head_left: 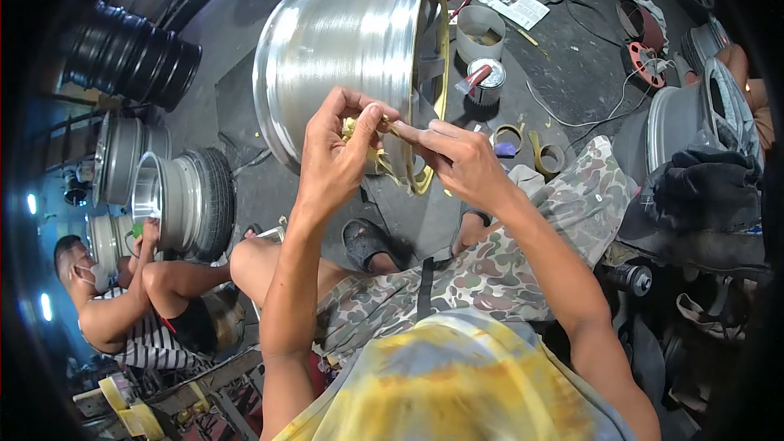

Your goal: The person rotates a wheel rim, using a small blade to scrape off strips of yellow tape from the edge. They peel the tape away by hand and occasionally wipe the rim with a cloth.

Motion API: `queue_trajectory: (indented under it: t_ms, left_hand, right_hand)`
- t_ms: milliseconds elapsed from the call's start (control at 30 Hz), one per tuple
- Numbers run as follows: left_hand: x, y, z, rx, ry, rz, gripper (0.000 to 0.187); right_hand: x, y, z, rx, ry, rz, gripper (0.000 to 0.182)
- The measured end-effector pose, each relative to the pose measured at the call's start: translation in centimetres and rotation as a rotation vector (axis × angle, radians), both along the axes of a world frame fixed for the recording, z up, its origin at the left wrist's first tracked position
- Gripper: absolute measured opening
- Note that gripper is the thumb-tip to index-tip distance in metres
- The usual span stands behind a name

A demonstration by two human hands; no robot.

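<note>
My left hand (339,143) is closed around a crumpled wad of yellow masking tape (349,126), with loose ends hanging below the fingers. Fingertips of my right hand (461,159) meet those of the left in a pinch at the edge of the tape; the exact bit between them is small and partly hidden. Just beyond both hands, a large silver wheel rim (335,53) lies on its side on the floor. Yellow tape (442,24) runs along the rim's right-hand lip.
Right of the rim stand an open can with a brush (487,86), a grey tub (480,37) and tape rolls (549,155). A newspaper (510,3) and cables lie behind. At left, a seated co-worker (147,294) handles another rim (167,204). More rims (678,126) stand right.
</note>
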State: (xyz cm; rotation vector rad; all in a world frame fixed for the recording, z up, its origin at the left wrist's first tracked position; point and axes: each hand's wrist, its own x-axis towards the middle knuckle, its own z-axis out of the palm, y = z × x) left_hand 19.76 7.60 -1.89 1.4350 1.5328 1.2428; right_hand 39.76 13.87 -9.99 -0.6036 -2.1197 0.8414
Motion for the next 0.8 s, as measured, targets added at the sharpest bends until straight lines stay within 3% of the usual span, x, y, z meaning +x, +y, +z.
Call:
queue_trajectory:
  t_ms: [133,267,533,733,800]
  left_hand:
    - [-0.6,-0.5,0.0,0.021,-0.035,0.027,0.019]
    - [-1.0,-0.9,0.0,0.014,-0.019,0.047,0.018]
    - [-0.2,-0.6,0.0,0.065,0.018,0.029,0.016]
    - [-1.8,-1.9,1.8,0.141,-0.091,0.160,0.016]
    - [-3.0,-2.5,2.4,0.141,-0.071,0.231,0.016]
  right_hand:
    - [-0.2,0.1,0.0,-0.019,0.140,-0.002,0.047]
    - [2.2,0.2,1.3,-0.122,0.095,-0.023,0.047]
    - [0.4,-0.6,-1.5,0.033,-0.045,0.033,0.059]
    - [0.3,-0.9,-1.5,0.056,0.018,0.043,0.054]
    - [2.3,-0.7,-0.2,-0.138,0.076,-0.029,0.047]
